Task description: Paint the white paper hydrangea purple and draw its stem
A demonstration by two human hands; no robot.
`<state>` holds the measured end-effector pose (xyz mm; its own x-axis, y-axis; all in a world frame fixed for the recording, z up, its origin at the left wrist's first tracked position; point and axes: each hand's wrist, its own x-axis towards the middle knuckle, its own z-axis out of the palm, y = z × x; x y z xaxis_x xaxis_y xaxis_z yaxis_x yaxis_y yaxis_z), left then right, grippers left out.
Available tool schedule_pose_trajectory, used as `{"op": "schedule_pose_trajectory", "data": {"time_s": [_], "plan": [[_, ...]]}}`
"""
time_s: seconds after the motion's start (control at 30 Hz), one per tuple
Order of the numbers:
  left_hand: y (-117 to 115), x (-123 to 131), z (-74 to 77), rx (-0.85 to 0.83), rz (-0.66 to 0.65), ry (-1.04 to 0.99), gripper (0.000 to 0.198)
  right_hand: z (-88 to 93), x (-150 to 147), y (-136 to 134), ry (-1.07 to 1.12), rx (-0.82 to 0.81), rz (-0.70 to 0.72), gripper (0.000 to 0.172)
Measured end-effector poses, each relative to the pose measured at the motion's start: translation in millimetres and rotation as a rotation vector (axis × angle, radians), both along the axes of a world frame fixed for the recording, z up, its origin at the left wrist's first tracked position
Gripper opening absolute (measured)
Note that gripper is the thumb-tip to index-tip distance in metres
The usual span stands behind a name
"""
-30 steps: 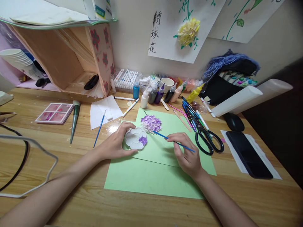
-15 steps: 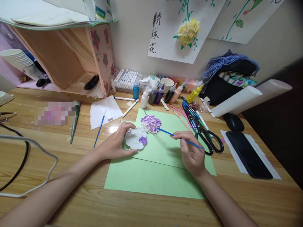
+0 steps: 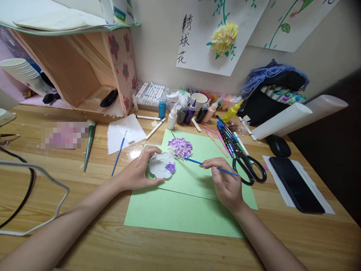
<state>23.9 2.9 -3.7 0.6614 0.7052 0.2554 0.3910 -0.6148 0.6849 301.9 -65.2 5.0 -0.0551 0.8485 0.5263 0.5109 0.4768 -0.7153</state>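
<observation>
"Purple-and-white flower (image 3: 180, 146): where is it, and how are the hands placed?"

"It lies on the green paper (image 3: 183, 214), just beside the palette. The right hand (image 3: 227, 184) pinches a blue paintbrush (image 3: 194, 162) between thumb and fingers, bristles by the flower's lower edge; I can't tell if they touch. The left hand (image 3: 141, 169) curves thumb and fingers around the white palette (image 3: 158, 165), gripping its rim."

"What's the surface like, and the room?"

"Two green sheets overlap on a wood-grain bench (image 3: 169, 256). Paint bottles (image 3: 190, 114) stand in a row behind them; black-handled scissors (image 3: 244, 171) lie to the right among pens. Past those rises a pale wall (image 3: 158, 52) with drawings, one bearing a raised yellow flower (image 3: 225, 38)."

"And the purple one, up close?"

"Rounded, ruffled, made of many small ragged pieces. Purple mottles most of it; the lower left edge is whiter."
</observation>
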Motion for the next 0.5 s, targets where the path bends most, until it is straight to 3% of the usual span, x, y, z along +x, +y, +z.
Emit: {"op": "schedule_pose_trajectory", "data": {"time_s": [0.3, 0.5], "plan": [[0.7, 1.0, -0.2, 0.007, -0.009, -0.011, 0.068, 0.3, 2.5, 0.3, 0.000, 0.062, -0.040, 0.023], [0.3, 1.0, 1.1, 0.005, -0.001, -0.005, 0.068, -0.5, 1.1, 0.9, -0.029, 0.036, 0.005, 0.021]]}}
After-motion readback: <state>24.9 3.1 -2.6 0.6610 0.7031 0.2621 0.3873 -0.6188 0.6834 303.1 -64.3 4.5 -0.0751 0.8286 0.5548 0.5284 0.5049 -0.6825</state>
